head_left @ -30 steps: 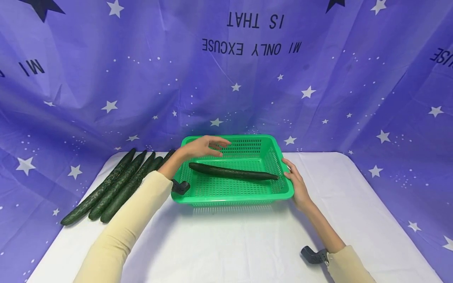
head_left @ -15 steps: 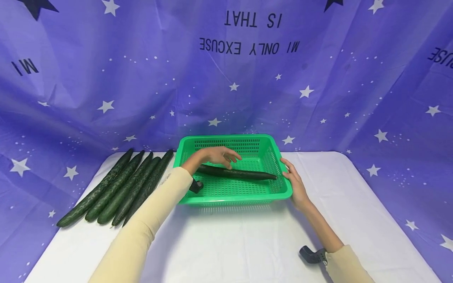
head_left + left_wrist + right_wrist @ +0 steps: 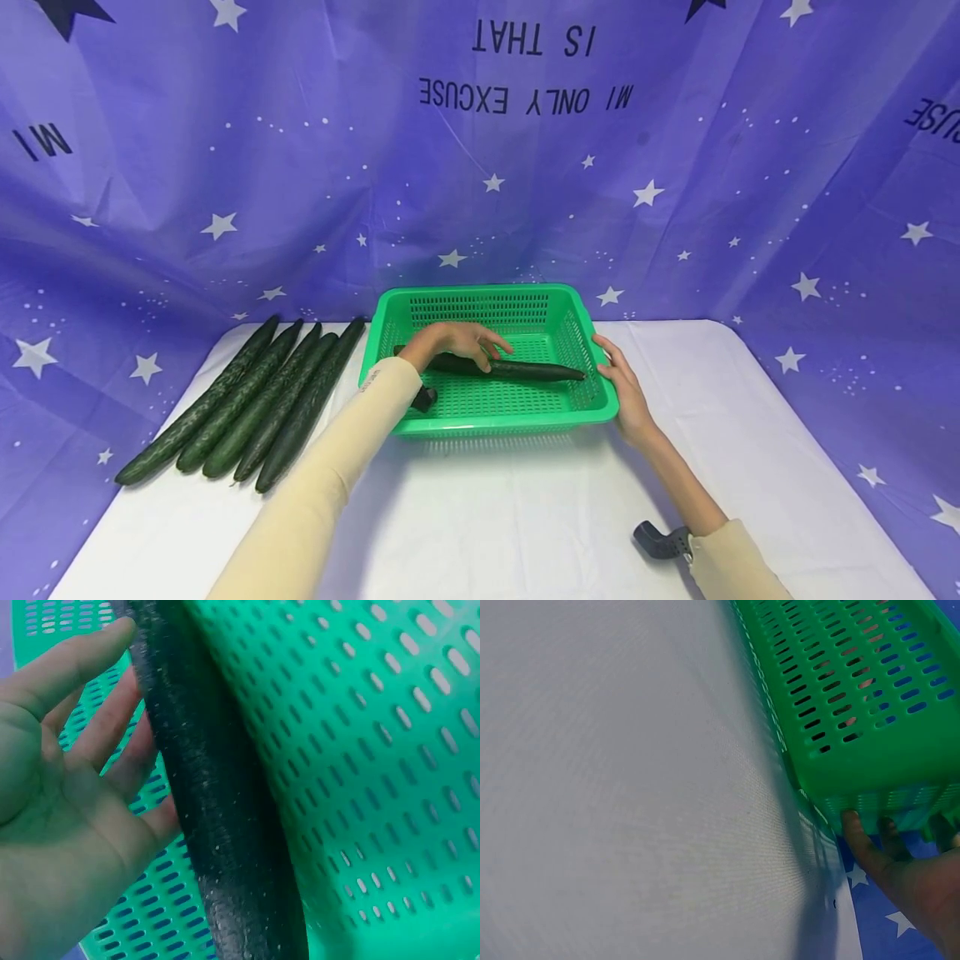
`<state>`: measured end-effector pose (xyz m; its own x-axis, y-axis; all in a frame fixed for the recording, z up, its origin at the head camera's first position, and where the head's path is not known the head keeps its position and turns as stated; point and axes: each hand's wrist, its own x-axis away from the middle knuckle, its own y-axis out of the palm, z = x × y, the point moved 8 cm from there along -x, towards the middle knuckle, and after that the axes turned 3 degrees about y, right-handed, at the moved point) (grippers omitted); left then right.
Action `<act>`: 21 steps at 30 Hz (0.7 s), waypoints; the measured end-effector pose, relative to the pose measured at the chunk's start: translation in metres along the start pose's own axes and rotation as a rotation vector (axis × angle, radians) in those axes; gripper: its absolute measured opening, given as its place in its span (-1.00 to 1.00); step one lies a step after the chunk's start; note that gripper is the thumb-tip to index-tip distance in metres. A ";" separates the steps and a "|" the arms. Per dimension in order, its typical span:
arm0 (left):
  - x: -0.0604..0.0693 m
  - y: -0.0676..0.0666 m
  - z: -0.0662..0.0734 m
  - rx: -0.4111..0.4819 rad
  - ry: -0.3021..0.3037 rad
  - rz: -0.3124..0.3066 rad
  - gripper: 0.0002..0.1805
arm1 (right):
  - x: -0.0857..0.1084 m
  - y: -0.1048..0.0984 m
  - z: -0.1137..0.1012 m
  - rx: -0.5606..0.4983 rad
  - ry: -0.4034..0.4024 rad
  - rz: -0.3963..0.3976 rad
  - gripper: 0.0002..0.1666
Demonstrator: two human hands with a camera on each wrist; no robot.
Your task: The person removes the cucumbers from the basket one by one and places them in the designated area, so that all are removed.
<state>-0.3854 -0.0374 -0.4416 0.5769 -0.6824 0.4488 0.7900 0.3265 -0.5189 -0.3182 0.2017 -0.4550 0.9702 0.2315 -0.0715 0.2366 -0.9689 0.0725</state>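
A long dark green cucumber (image 3: 536, 370) lies across the floor of a green plastic basket (image 3: 487, 423). My left hand (image 3: 457, 339) reaches over the basket's left side and grips that cucumber around its middle. Up close in the left wrist view, the thumb touches one side of the cucumber (image 3: 217, 795) while the fingers pass behind it, their tips partly hidden. At the basket's right end, my right hand (image 3: 630, 400) holds the rim, thumb on top. Fingers of the right hand (image 3: 922, 889) touch the outer end wall in the right wrist view.
Several cucumbers (image 3: 243, 433) lie side by side on the white tablecloth (image 3: 510, 525), left of the basket. Behind the table hangs a purple curtain (image 3: 405, 192) with stars and lettering. A dark wrist-worn device (image 3: 660, 540) sits by the right sleeve.
My left hand has moved right and down from above the basket onto the cucumber and taken hold of it. The right hand has stayed on the basket's rim.
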 end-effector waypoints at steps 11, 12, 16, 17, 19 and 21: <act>-0.006 0.005 -0.009 -0.035 -0.089 -0.001 -0.35 | 0.001 -0.001 0.000 0.007 0.000 0.002 -0.39; -0.006 0.005 -0.009 -0.037 -0.091 0.003 -0.35 | 0.001 -0.001 -0.001 0.009 0.000 0.003 -0.39; -0.006 0.003 -0.010 -0.042 -0.101 0.023 -0.37 | 0.000 -0.002 0.000 0.015 -0.002 0.003 -0.39; -0.006 0.003 -0.010 -0.040 -0.101 0.026 -0.37 | 0.000 -0.002 0.000 0.014 -0.001 0.002 -0.39; -0.005 0.002 -0.010 -0.034 -0.093 0.030 -0.37 | -0.001 -0.002 0.001 0.014 -0.001 -0.001 -0.40; -0.004 0.000 -0.008 -0.033 -0.072 0.040 -0.37 | -0.002 -0.002 0.002 0.010 0.001 -0.004 -0.40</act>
<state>-0.3891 -0.0399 -0.4494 0.6222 -0.6203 0.4776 0.7594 0.3298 -0.5609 -0.3205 0.2034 -0.4567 0.9692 0.2359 -0.0706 0.2403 -0.9687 0.0622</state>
